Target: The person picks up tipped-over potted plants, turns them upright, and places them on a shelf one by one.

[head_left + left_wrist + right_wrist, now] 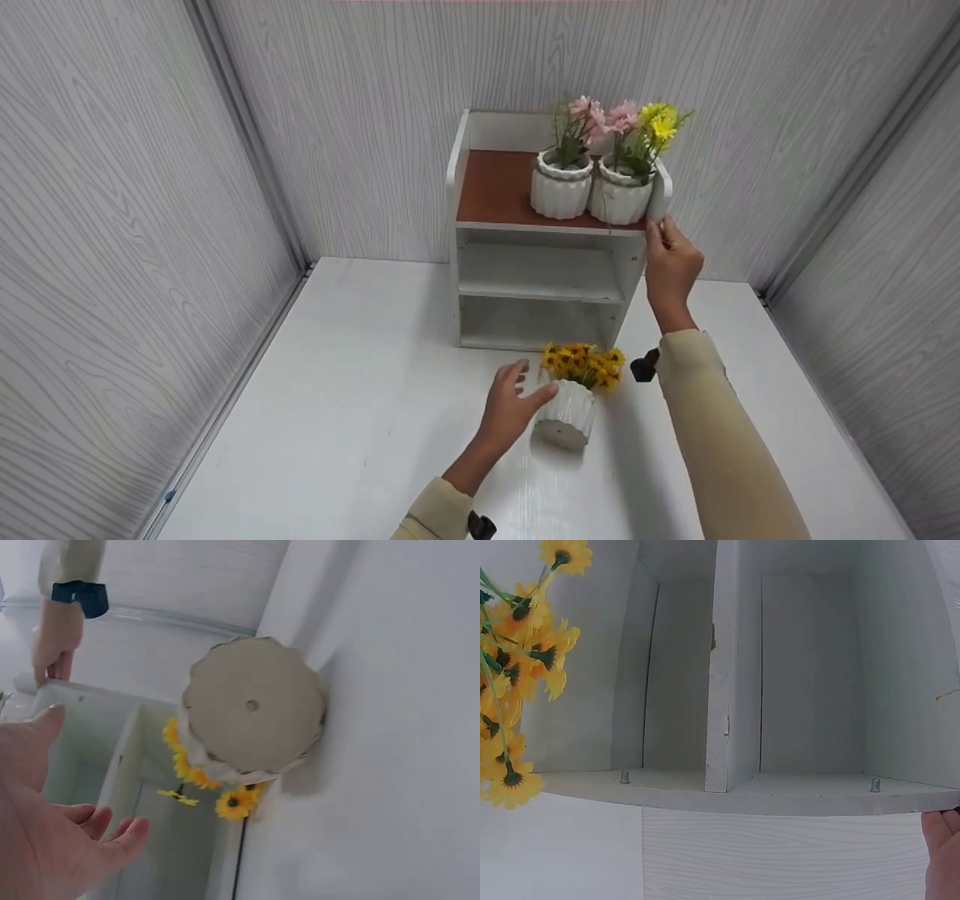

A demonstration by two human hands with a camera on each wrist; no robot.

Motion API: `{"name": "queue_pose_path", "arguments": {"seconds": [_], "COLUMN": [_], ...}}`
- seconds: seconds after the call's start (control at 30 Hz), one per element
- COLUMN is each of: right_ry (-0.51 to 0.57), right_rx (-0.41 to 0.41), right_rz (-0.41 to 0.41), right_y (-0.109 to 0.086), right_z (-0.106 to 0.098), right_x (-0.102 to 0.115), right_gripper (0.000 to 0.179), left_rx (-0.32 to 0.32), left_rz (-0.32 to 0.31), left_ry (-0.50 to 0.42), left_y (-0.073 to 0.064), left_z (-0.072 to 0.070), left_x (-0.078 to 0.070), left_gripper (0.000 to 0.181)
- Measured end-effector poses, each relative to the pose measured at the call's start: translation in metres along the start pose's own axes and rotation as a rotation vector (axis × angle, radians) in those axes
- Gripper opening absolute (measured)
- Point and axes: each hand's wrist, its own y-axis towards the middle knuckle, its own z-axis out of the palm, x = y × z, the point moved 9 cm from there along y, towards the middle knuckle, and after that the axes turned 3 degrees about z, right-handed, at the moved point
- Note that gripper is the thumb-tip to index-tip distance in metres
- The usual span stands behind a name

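Note:
A white fluted flowerpot with orange-yellow flowers (566,412) lies tipped on the table, its flat base with a small hole (252,706) turned toward the person. Beside its left side is my left hand (510,401), thumb and fingers spread around air; the left wrist view shows a gap between hand and pot. Up at the right front corner of a small white shelf (540,296), my right hand (673,266) pinches the edge of the side panel just under the brown top. In the right wrist view, its fingertips (939,829) are at that panel's edge.
Two more white pots stand side by side on the shelf's brown top (495,187): one with pink flowers (562,187), one with pink and yellow flowers (622,196). Below are two compartments split by a board (540,281). Grey wood-grain walls (360,135) enclose the white table (315,420).

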Motion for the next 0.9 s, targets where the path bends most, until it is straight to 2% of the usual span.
{"name": "queue_pose_path", "arguments": {"seconds": [0.13,0.3,0.57,0.73,0.9], "right_ry": [0.005,0.009,0.007,-0.009,0.001], "right_rx": [-0.001,0.0,-0.006,-0.015,-0.021], "right_rz": [-0.002,0.007,-0.012,-0.031,-0.026], "right_y": [0.0,0.0,-0.001,-0.001,-0.001], "right_z": [0.001,0.002,0.001,0.001,0.0], "right_x": [-0.001,-0.001,0.002,0.002,0.003], "right_gripper": [0.025,0.023,0.023,0.025,0.027], "left_rx": [0.052,0.093,0.109,0.128,0.148], "left_rz": [-0.027,-0.033,0.032,0.008,-0.015], "left_ry": [0.017,0.048,0.105,0.107,0.138], "left_y": [-0.012,-0.019,-0.012,-0.008,-0.002], "left_z": [0.016,0.028,0.036,0.041,0.049], "left_x": [0.016,0.025,0.023,0.025,0.024], "left_gripper": [0.074,0.074,0.061,0.057,0.061]}}
